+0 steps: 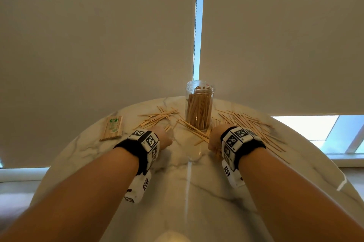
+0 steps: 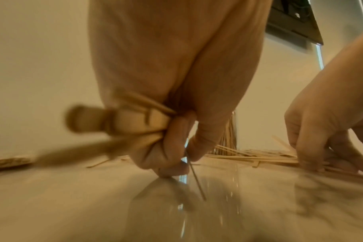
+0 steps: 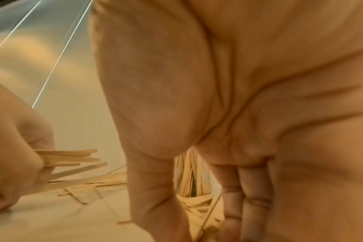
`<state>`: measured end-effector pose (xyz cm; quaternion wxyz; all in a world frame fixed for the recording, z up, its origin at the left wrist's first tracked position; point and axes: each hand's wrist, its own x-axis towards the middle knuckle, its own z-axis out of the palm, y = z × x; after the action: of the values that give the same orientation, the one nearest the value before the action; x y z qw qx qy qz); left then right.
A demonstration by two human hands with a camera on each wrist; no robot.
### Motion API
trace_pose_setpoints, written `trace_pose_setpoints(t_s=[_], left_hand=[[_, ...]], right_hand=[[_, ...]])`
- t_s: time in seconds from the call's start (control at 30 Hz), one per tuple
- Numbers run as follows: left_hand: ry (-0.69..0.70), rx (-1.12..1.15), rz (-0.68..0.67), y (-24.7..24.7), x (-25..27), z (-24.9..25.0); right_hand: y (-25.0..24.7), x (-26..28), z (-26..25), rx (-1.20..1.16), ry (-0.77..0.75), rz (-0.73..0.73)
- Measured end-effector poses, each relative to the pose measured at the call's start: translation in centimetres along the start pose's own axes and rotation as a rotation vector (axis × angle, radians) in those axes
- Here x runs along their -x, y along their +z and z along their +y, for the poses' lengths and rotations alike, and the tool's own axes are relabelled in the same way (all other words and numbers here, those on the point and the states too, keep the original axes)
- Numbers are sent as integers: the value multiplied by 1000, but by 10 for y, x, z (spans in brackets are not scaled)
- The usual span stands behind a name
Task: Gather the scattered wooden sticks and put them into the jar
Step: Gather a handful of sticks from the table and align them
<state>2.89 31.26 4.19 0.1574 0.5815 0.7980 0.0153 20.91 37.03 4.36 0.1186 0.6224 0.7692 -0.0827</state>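
A round marble table carries a clear jar of sticks, loose wooden sticks scattered either side, and a wrapped stick bundle.

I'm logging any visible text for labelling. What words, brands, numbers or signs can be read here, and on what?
No readable words or numbers.
Packet of sticks: green print, too blurred to read.
Wrist bands: black-and-white square code markers, no letters.
Jar: small red mark near rim, illegible.

Head camera above; wrist cameras tabletop-close.
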Motion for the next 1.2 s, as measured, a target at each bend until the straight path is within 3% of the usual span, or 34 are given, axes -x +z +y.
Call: trace_pose_setpoints(t_s=[0.23,0.43,0.63,0.73,0.83,1.0,1.1,1.2], left_hand=[[-41,362,-48,-10,8,-14],[-143,902,-90,0,15,-18],[-53,1124,-92,-1,30,-6],[20,1036,-80,-4,36,-1],[87,1131,-75,-4,37,8],[209,1365,-137,-1,41,30],[296,1498,-216,2,41,41],[342,1500,-203,5,38,44]], right_hand=[[-3,27,0,59,-23,-48],[4,43,18,-30,33,-72],[8,51,34,-480,105,-82],[-2,70,33,-809,39,-61],[-13,85,25,-982,-92,-12],[-23,87,0,-968,-260,112],[-25,79,-10,-825,-305,250],[-28,72,-12,-674,-302,324]])
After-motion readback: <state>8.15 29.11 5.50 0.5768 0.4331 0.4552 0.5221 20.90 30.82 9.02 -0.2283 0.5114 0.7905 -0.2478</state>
